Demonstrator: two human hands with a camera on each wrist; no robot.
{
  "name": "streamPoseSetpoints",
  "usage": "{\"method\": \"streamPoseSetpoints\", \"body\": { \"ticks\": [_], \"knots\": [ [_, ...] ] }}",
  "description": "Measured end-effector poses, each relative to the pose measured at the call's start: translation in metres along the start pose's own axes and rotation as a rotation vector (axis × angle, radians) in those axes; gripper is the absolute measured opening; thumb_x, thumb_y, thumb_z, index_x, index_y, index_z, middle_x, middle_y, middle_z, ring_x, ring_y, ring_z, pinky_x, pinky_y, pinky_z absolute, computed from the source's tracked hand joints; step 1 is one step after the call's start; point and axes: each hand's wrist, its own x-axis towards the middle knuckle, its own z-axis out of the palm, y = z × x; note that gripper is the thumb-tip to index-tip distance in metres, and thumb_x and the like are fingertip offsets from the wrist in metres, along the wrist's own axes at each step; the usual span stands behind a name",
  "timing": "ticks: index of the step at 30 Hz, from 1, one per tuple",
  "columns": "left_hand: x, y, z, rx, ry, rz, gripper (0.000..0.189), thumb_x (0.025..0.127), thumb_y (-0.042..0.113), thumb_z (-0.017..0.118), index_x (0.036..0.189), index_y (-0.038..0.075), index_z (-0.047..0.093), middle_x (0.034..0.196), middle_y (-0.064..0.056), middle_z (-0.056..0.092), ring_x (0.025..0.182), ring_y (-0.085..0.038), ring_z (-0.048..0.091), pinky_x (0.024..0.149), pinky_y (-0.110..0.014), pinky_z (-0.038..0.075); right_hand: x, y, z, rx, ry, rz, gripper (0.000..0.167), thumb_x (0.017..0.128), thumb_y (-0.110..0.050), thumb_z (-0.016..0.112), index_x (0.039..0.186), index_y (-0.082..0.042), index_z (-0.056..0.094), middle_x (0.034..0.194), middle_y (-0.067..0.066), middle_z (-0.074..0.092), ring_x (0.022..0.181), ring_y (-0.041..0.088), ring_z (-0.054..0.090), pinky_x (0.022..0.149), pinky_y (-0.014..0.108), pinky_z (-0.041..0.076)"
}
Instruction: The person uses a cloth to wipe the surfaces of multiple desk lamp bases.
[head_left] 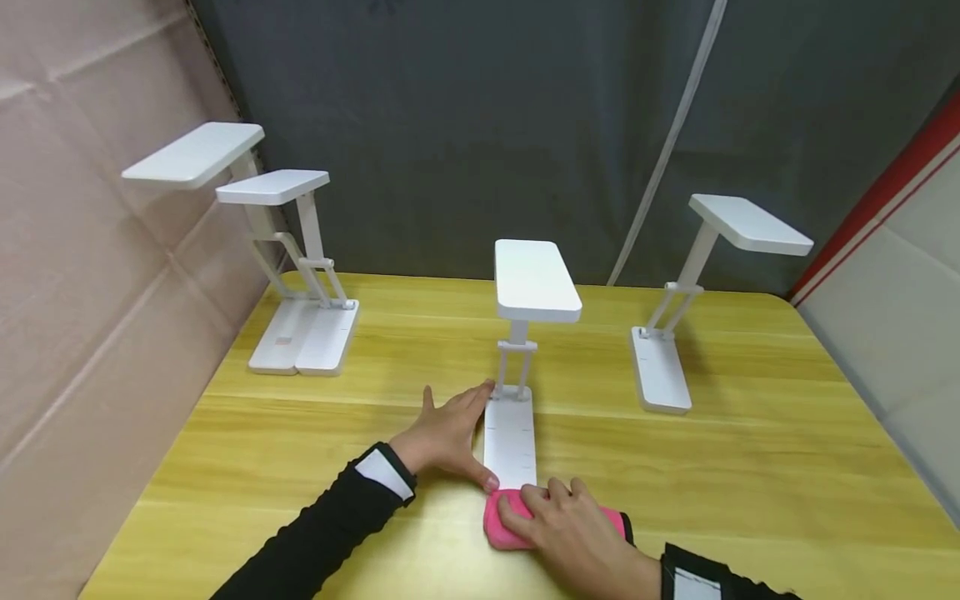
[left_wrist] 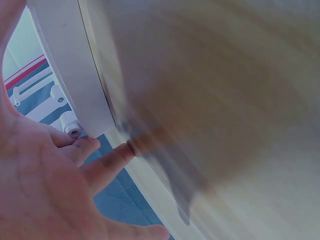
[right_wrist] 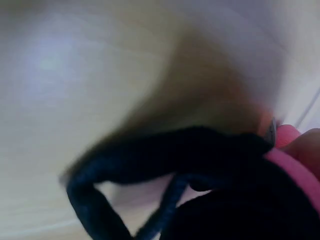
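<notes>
With the middle lamp's base as the dial and twelve toward the back, a wooden table (head_left: pixel 225 467) in yellow tones spreads on all sides. Dark grey curtain (head_left: pixel 465 142) beyond it at twelve, a pale pinkish sheet (head_left: pixel 90 275) off at nine to ten, a white panel (head_left: pixel 900 308) with a red band off at two to three. Four white lamps stand on the table, each with a flat oblong head, jointed stem and slab base. Middle lamp (head_left: pixel 536 283): at dial centre, upright on its base, head toward twelve. Two lamps close together at ten, bases side by side: the back-left lamp (head_left: pixel 195 154) with its head higher, the front-left lamp (head_left: pixel 277 187) lower. Right lamp (head_left: pixel 750 225) at two, well apart from the middle one, head slanting off to the right. Black sleeves with white patches: left sleeve (head_left: pixel 322 525) from eight, right sleeve (head_left: pixel 738 587) from four. Left hand (head_left: pixel 450 437) at nine: released, fingers spread, laid along the base's side edge, thumb down by its near corner. Right hand (head_left: pixel 577 533) at five: grasping the pink cloth, fingers bent over it. Pink cloth (head_left: pixel 506 521) at six, running toward five, on the near end of the base; whether it overlaps the base or only meets it, cannot tell. Black edging (head_left: pixel 627 527) shows at the cloth's right end; right wrist view blurred around it.
</notes>
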Motion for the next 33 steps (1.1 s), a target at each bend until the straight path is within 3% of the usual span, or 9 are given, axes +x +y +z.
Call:
{"method": "streamPoseSetpoints", "body": {
  "ticks": [7, 11, 16, 19, 21, 23, 26, 29, 33],
  "knots": [
    [-0.002, -0.003, -0.003, -0.033, -0.007, -0.016, 0.137, 0.052, 0.068, 0.081, 0.153, 0.006, 0.011, 0.157, -0.006, 0.019, 0.140, -0.026, 0.025, 0.099, -0.075, -0.002, -0.010, 0.006, 0.000, 0.037, -0.002, 0.050, 0.043, 0.079, -0.021, 0.069, 0.120, -0.022, 0.057, 0.098, 0.003, 0.059, 0.065, 0.023, 0.055, 0.056, 0.037, 0.047],
    [-0.003, -0.005, -0.003, -0.035, -0.007, -0.009, 0.136, 0.053, 0.067, 0.081, 0.153, 0.006, 0.013, 0.157, -0.007, 0.020, 0.140, -0.026, 0.026, 0.098, -0.076, 0.000, -0.016, 0.009, 0.000, 0.044, -0.005, 0.069, 0.047, 0.075, -0.016, 0.069, 0.120, -0.021, 0.057, 0.094, 0.002, 0.057, 0.060, 0.023, 0.053, 0.054, 0.036, 0.046],
    [-0.004, -0.007, -0.003, -0.043, -0.004, -0.005, 0.134, 0.054, 0.066, 0.081, 0.152, 0.004, 0.015, 0.156, -0.009, 0.023, 0.139, -0.027, 0.028, 0.098, -0.076, 0.000, -0.023, 0.019, -0.004, 0.086, -0.065, 0.122, 0.044, 0.071, -0.016, 0.069, 0.113, -0.020, 0.057, 0.085, 0.000, 0.054, 0.057, 0.020, 0.049, 0.051, 0.034, 0.042],
    [-0.005, -0.009, -0.003, -0.050, -0.011, -0.008, 0.134, 0.054, 0.067, 0.081, 0.152, 0.004, 0.014, 0.156, -0.010, 0.023, 0.139, -0.028, 0.028, 0.098, -0.076, -0.001, -0.026, 0.025, -0.008, 0.107, -0.065, 0.083, 0.041, 0.071, -0.023, 0.072, 0.109, -0.020, 0.058, 0.083, -0.001, 0.054, 0.057, 0.018, 0.048, 0.051, 0.033, 0.040],
    [-0.006, -0.009, -0.003, -0.052, -0.012, -0.016, 0.135, 0.054, 0.066, 0.081, 0.153, 0.004, 0.014, 0.156, -0.010, 0.023, 0.139, -0.028, 0.028, 0.098, -0.076, -0.001, -0.025, 0.025, -0.009, 0.115, -0.031, 0.007, 0.042, 0.074, -0.033, 0.073, 0.111, -0.020, 0.058, 0.086, -0.001, 0.057, 0.059, 0.018, 0.050, 0.053, 0.033, 0.043],
    [-0.006, -0.009, -0.003, -0.044, -0.004, -0.018, 0.135, 0.053, 0.066, 0.082, 0.152, 0.005, 0.015, 0.155, -0.009, 0.024, 0.139, -0.028, 0.028, 0.098, -0.076, -0.001, -0.020, 0.020, -0.008, 0.099, 0.025, -0.075, 0.045, 0.081, -0.049, 0.067, 0.113, -0.020, 0.056, 0.089, -0.001, 0.058, 0.061, 0.017, 0.052, 0.055, 0.033, 0.046],
    [-0.004, -0.007, -0.003, -0.034, 0.006, -0.013, 0.135, 0.053, 0.067, 0.081, 0.153, 0.005, 0.014, 0.155, -0.009, 0.024, 0.139, -0.027, 0.029, 0.099, -0.076, 0.000, -0.009, 0.009, -0.004, 0.054, 0.118, -0.147, 0.047, 0.084, -0.054, 0.061, 0.115, -0.020, 0.054, 0.091, 0.000, 0.059, 0.066, 0.017, 0.054, 0.058, 0.034, 0.047],
    [-0.002, -0.005, -0.001, -0.031, 0.005, 0.002, 0.135, 0.054, 0.068, 0.080, 0.153, 0.005, 0.014, 0.155, -0.009, 0.024, 0.138, -0.028, 0.029, 0.098, -0.076, 0.001, 0.003, -0.001, -0.001, 0.015, 0.153, -0.140, 0.044, 0.082, -0.043, 0.065, 0.118, -0.020, 0.054, 0.088, 0.000, 0.058, 0.066, 0.018, 0.054, 0.058, 0.032, 0.046],
    [0.000, -0.001, 0.000, -0.020, 0.000, 0.003, 0.134, 0.055, 0.070, 0.078, 0.153, 0.007, 0.013, 0.156, -0.008, 0.023, 0.139, -0.027, 0.029, 0.097, -0.077, 0.002, 0.014, -0.006, -0.002, 0.023, 0.084, -0.053, 0.049, 0.076, -0.030, 0.072, 0.121, -0.022, 0.054, 0.087, 0.001, 0.056, 0.062, 0.019, 0.051, 0.054, 0.030, 0.044]
  ]
}}
